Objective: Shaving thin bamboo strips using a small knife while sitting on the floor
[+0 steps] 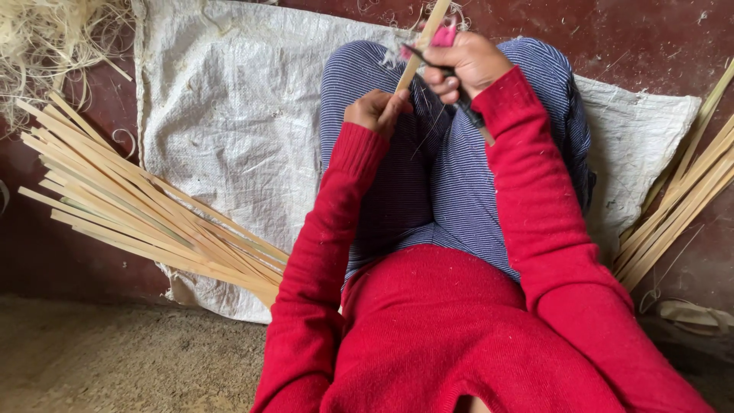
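Seated on a white woven sack [229,115], knees up in blue striped trousers [451,191], red sleeves reaching forward. Held above the lap: one pale bamboo strip [423,42], long axis running from the left hand [375,109] up and away to the right, past the right hand [468,63] and out of the top edge. Left hand closed around the strip's near, lower end; right hand higher along it, fist clamped on a dark-bladed knife [447,84] with something pink at the fingers. Blade lying across the strip at a slant, touching or just beside it; exact contact hard to tell. Both hands near each other, left nearer the body, right nearer the far end.

Strip itself flat, narrow, straw-coloured, straight, with fine frayed fibres near the top. More split strips fanned on the floor at left [145,214], another bundle at right [680,206], loose shavings [46,38] in the upper left corner.
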